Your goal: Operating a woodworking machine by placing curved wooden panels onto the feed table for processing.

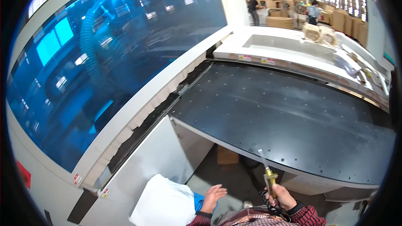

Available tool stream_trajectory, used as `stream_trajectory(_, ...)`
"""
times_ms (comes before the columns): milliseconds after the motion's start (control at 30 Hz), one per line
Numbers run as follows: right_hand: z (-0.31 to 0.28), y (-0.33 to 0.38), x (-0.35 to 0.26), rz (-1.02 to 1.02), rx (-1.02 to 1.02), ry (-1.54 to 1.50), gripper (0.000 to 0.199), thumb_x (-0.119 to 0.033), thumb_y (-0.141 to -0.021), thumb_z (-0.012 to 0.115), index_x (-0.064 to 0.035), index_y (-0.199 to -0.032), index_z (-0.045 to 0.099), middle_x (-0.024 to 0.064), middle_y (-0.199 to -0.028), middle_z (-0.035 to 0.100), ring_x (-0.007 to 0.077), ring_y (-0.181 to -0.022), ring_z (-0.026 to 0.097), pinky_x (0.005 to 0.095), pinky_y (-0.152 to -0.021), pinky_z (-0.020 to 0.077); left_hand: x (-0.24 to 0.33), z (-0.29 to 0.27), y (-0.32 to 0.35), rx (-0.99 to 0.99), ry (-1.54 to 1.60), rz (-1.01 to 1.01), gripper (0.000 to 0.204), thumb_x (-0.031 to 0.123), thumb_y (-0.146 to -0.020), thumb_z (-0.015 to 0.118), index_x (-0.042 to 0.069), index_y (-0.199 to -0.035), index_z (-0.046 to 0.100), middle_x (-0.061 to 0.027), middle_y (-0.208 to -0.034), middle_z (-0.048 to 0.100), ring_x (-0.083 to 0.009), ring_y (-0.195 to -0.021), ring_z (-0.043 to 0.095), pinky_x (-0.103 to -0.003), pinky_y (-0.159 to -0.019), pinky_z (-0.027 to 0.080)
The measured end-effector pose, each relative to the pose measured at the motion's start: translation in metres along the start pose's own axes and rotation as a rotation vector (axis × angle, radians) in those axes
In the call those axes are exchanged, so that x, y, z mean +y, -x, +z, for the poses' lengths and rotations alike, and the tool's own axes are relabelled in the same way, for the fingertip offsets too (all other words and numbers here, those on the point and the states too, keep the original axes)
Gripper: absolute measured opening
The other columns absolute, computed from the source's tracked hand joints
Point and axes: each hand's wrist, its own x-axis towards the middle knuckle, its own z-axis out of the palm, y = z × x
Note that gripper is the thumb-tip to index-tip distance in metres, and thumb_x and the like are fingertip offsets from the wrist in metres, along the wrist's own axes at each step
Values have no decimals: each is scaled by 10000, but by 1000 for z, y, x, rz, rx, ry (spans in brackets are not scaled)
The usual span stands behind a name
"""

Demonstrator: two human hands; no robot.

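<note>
My right hand (282, 197) is closed around a brass-coloured air blow gun (271, 177). Its slim metal nozzle (262, 158) points up and away, over the near edge of the black machine table (251, 109). Something dark, perhaps a hose, shows beside the grip, but I cannot make it out clearly. My left hand (214, 196) holds nothing, its fingers stretched out and slightly apart. It is nearest to a white sack-like cover (161, 199) with a bit of blue material (198, 203) showing at its right side.
A tall blue-tinted window (125, 58) in a white frame fills the left. Rows of small holes dot the table top. Along its far side runs a white machine panel (284, 46) bearing a pale bundle (318, 33). Two people (313, 12) stand among brown stacks far behind.
</note>
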Motion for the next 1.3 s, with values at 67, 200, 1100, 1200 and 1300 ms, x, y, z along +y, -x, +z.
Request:
stream_trajectory(67, 9, -18, -2, 89, -211, 98, 352, -323, -925, 334, -2, -1026, 436, 66, -731, 538, 87, -457, 426, 201, -409, 360, 2, 18, -12, -51, -8, -19, 295, 186, -893, 403, -25, -1091, 455, -176, -915, 587, -242, -834, 593, -310, -742, 474)
stream_trajectory(200, 19, -49, 7, 6, -263, 189, 352, -339, -923, 337, -12, -1012, 432, 59, -703, 529, 83, -457, 430, 204, -408, 363, -1, 30, -34, -108, -35, -95, 302, 215, -895, 411, -9, -1092, 459, -155, -923, 592, -213, -816, 590, -293, -729, 464)
stream_trajectory(1100, -16, -107, 27, 181, -551, 944, 496, -456, -903, 308, -15, -963, 527, 146, -792, 575, 231, -749, 538, 323, -718, 422, 104, -71, -79, 26, 360, 116, 503, 407, -890, 335, -11, -1160, 414, -218, -1077, 515, -326, -1005, 479, -428, -906, 353)
stream_trajectory(1200, -11, -93, 28, 99, -419, 936, 533, -498, -846, 418, -7, -978, 577, 147, -831, 608, 218, -741, 561, 311, -670, 443, 95, -72, -75, 132, 222, 68, 461, 363, -890, 360, -12, -1153, 412, -224, -1098, 504, -332, -1015, 480, -412, -910, 365)
stream_trajectory(1300, -2, -96, 17, 63, -423, 958, 504, -477, -855, 419, -10, -950, 582, 118, -780, 605, 208, -682, 541, 324, -616, 434, 76, -77, -76, 246, 132, -75, 384, 258, -881, 382, -34, -1127, 427, -237, -1112, 495, -344, -1028, 487, -394, -900, 408)
